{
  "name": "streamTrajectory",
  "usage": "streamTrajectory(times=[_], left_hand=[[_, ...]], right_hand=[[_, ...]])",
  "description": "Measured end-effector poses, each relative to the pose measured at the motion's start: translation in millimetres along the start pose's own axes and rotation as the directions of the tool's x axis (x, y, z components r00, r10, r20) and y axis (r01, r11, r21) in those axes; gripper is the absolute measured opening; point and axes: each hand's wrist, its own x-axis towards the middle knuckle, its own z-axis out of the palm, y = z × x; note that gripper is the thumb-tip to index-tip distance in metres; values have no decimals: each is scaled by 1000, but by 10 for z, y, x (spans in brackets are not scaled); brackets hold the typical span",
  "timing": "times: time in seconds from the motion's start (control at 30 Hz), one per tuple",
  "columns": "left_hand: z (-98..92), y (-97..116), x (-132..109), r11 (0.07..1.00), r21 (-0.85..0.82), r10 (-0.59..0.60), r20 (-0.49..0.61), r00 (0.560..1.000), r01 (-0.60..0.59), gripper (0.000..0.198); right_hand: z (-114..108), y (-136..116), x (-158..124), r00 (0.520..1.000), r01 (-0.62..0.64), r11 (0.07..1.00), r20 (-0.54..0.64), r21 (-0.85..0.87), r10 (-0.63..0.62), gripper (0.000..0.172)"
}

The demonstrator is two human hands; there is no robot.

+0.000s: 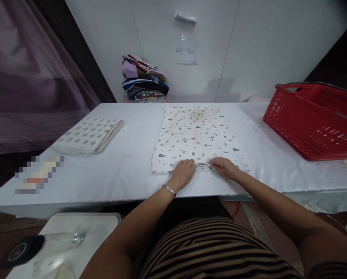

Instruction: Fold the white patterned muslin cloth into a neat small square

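Left grip, right grip pinch cloth at near edge, probably to hold it even; basket farther right, likely for room.

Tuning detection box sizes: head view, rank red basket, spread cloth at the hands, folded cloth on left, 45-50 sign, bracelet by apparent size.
1. Red basket and spread cloth: too close to rank; the basket runs off the frame
2. Folded cloth
3. 45-50 sign
4. Bracelet
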Motion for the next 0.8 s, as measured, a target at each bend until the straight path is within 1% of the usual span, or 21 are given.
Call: streamTrajectory(times=[0.13,0.2,0.27,0.37,0.53,0.6,0.8], left_hand=[[7,-7,3,999,25,43,-7,999,-43,12],[8,-19,4,999,18,47,-23,999,-47,13],[13,-33,4,999,5,38,-43,998,-38,14],[34,-44,0,999,-9,36,-44,998,-36,16],[74,-46,-7,998,-33,54,-20,998,-54,17],[80,-48,-8,998,-32,48,-17,999,-48,18],[55,-48,2,998,9,59,-7,998,-59,15]], right_hand=[[1,-50,-14,994,-107,994,-13,-36,106,20],[16,-73,-23,994,-108,991,-10,-84,108,18],[41,-86,-37,997,-70,986,2,-153,72,18],[78,-81,-66,1000,26,967,19,-254,-22,21],[94,-57,-96,983,175,930,0,-323,-185,24],[94,-63,-96,978,190,920,-20,-343,-210,24],[129,-130,-102,984,155,895,-19,-418,-180,26]])
